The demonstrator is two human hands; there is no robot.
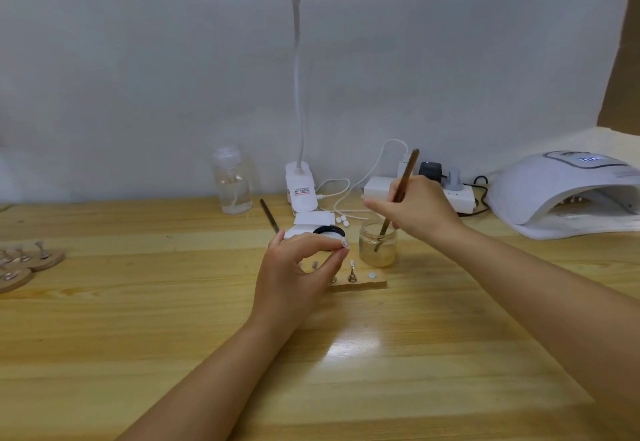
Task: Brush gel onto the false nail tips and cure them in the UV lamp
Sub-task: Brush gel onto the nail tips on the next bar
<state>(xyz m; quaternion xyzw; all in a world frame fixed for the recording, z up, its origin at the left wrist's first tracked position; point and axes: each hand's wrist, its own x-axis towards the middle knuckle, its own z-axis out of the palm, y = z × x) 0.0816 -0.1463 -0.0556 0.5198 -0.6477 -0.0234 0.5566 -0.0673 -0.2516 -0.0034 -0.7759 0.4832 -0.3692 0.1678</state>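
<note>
My left hand (298, 267) pinches a small clear false nail tip (344, 243) between thumb and fingers, just above a wooden holder block (360, 283) with metal stands. My right hand (419, 208) grips a brown brush (403, 186) upright, its tip dipped into a small glass jar (377, 246) of clear liquid beside the block. The white UV lamp (568, 191) stands at the right, its opening facing me. A black-rimmed gel pot (329, 231) sits behind my left hand.
A second brush (269, 215) leans behind my left hand. A clear pump bottle (232, 182), a desk lamp base (301, 187), a power strip (457, 198) and cables line the back edge. Round wooden nail stands (31, 262) lie at the far left.
</note>
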